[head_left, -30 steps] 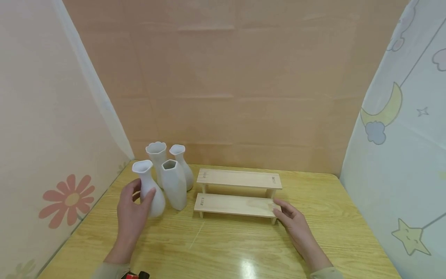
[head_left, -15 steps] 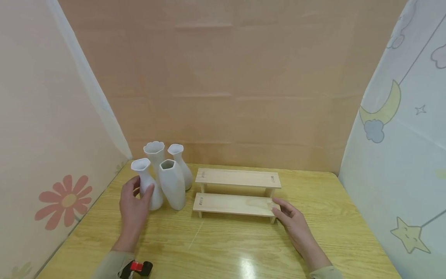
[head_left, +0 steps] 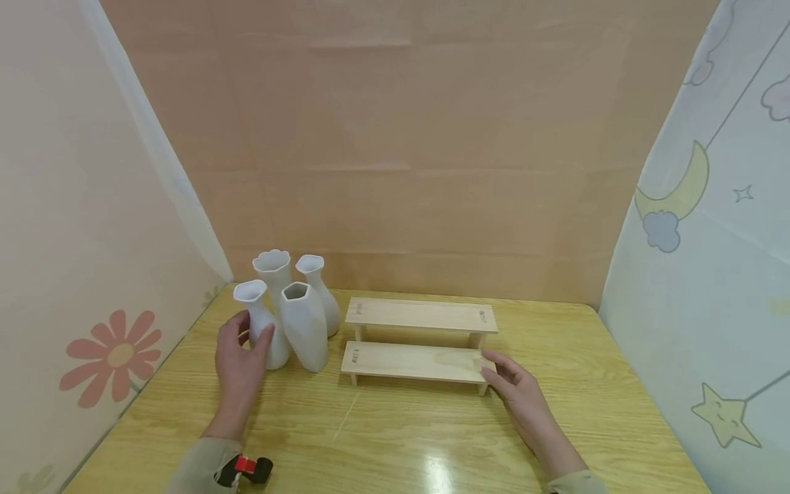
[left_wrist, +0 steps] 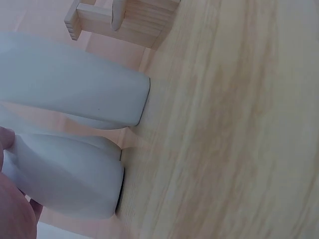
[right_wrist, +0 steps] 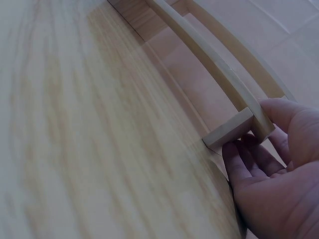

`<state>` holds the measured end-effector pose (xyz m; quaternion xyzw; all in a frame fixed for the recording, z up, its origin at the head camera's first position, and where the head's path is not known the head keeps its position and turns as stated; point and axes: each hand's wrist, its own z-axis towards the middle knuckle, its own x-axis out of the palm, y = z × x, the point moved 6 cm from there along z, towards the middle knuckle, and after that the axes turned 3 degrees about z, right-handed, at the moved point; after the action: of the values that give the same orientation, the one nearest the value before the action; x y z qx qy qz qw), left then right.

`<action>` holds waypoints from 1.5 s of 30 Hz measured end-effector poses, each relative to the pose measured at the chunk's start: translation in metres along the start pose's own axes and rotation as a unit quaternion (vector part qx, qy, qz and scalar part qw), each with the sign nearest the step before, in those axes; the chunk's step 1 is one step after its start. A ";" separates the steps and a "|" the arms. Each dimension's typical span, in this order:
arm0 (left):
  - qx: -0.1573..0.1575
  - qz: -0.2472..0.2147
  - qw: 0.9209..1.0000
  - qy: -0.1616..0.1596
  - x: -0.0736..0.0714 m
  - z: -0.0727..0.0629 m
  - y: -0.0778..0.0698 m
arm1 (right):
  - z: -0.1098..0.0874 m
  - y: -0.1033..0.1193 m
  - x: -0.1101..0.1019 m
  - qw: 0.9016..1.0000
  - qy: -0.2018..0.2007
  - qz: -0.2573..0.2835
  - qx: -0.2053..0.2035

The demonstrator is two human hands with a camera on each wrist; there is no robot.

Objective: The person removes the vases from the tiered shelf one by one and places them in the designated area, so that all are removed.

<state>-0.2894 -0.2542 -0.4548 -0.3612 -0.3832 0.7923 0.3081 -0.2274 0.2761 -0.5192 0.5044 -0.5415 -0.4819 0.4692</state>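
Note:
In the head view my left hand (head_left: 241, 357) grips a white vase (head_left: 278, 346) with a narrow neck and flared rim, thumb and fingers on opposite sides of it. The left wrist view has this vase (left_wrist: 75, 179) upright, its base at the tabletop. Just right of it stands a white faceted vase (head_left: 306, 329) with a five-sided mouth. Over on the right, my right hand (head_left: 521, 394) holds the right end of the low wooden riser (head_left: 413, 361). Seen from the right wrist, its fingers (right_wrist: 237, 162) curl beside the riser's leg (right_wrist: 229, 128).
Behind the front vases stand a scallop-rimmed white vase (head_left: 272, 264) and another narrow-necked vase (head_left: 321, 295). A taller wooden riser (head_left: 422, 314) sits directly behind the low one. Fabric screens enclose the wood-grain table (head_left: 395, 439) at the back and both sides.
The gripped vase has come down slightly and back, closer to the other vases, with my left hand around it. My right hand has kept its place at the riser's end.

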 end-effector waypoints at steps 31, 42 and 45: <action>0.009 -0.001 1.000 -0.002 -0.010 -0.005 -0.004 | -0.003 -0.001 0.001 1.000 0.007 -0.008 0.013; 0.082 0.051 0.994 -0.055 -0.032 0.000 -0.034 | -0.008 0.018 -0.002 0.997 -0.018 -0.077 -0.001; 0.107 0.051 0.991 -0.061 -0.034 -0.002 -0.045 | -0.014 0.027 -0.001 0.991 -0.028 -0.130 -0.020</action>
<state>-0.2597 -0.2556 -0.4067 -0.2965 -0.2954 0.8640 0.2798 -0.2158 0.2772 -0.4908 0.5473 -0.4742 -0.5634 0.3977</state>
